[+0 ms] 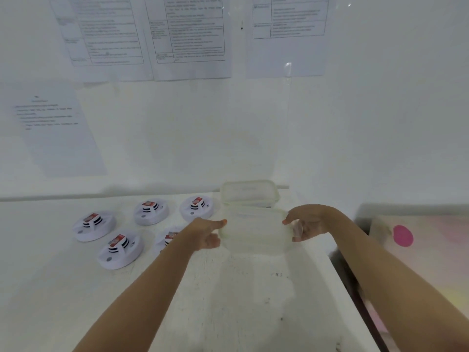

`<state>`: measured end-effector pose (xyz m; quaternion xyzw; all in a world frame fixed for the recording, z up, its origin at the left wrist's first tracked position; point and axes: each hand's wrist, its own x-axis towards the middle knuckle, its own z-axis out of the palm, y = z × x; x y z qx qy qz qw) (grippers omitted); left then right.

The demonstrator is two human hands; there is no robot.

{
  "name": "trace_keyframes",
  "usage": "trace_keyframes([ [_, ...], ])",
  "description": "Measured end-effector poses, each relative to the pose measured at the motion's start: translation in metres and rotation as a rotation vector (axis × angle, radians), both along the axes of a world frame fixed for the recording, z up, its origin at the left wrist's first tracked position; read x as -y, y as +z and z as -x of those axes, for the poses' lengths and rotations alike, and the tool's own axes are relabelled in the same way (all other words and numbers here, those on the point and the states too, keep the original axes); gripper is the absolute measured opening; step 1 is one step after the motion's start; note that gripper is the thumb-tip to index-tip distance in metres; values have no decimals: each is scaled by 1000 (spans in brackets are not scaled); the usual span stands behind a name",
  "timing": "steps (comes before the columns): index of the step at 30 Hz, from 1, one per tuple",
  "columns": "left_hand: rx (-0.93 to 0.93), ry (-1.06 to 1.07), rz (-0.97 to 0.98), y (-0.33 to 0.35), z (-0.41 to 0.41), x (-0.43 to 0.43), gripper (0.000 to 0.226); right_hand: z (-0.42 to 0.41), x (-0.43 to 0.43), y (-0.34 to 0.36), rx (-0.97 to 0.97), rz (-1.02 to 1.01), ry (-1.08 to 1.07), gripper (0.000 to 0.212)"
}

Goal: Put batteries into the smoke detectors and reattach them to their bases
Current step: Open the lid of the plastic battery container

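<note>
Several white round smoke detectors with red and black labels lie on the white table at the left; one is at the far left (94, 226), one nearer me (120, 248), one at the back (151, 211). Another detector (169, 238) is partly hidden behind my left forearm. My left hand (208, 232) and my right hand (304, 223) grip the two short ends of a clear plastic container (253, 229), held just above the table. Its contents cannot be made out.
A second clear lidded container (250, 193) stands behind the held one, against the wall. The table's right edge (355, 295) drops to a dark gap, beyond which lies a pale surface with a pink round sticker (403, 235). Printed sheets hang on the wall.
</note>
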<state>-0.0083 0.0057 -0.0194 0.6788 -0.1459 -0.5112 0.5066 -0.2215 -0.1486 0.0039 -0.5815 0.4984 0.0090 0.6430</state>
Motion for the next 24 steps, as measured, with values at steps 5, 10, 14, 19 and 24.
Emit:
trace_keyframes([
  [5, -134, -107, -137, 11, 4, -13, 65, -9, -4, 2, -58, 369, 35, 32],
  [10, -221, -120, -69, 3, 26, -14, 48, -22, -10, -3, 88, 475, 1, 25],
  [14, -196, 31, 56, -5, 34, -9, 24, -18, -7, -10, -12, 445, 72, 58],
  [19, -206, 44, 64, -7, 41, -7, 10, -19, -7, -15, 4, 316, 63, 56],
  [24, -232, 67, 68, -12, 42, -6, 11, -18, 1, -9, 9, -10, 85, 39],
])
